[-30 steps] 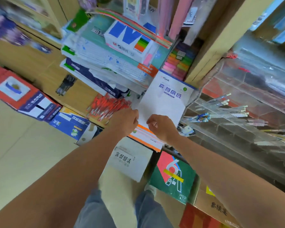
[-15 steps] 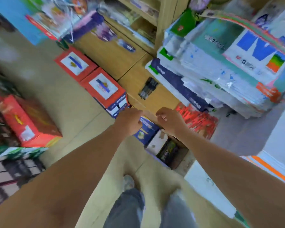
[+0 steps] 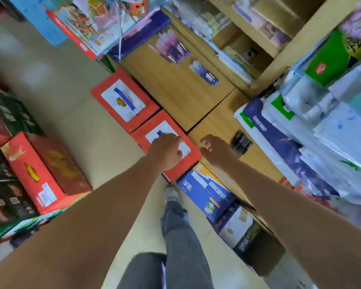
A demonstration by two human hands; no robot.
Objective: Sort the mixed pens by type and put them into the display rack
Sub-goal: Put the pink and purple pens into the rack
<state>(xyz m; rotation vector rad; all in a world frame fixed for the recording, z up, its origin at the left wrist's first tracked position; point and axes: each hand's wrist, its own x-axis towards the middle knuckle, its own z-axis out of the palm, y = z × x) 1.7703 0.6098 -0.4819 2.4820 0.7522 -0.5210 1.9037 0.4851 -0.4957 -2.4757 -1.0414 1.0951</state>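
Hands, two: left hand (image 3: 167, 151), right hand (image 3: 216, 150)

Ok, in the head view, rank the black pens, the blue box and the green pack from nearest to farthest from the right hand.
1. black pens, just to the right of the right hand.
2. blue box, below the hand and lower down.
3. green pack, far off at the upper right.

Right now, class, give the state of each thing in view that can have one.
left hand: loosely curled, holding nothing that shows.
right hand: loosely curled, empty.
black pens: bundled, lying on the wooden top, untouched.
farther red box: closed.
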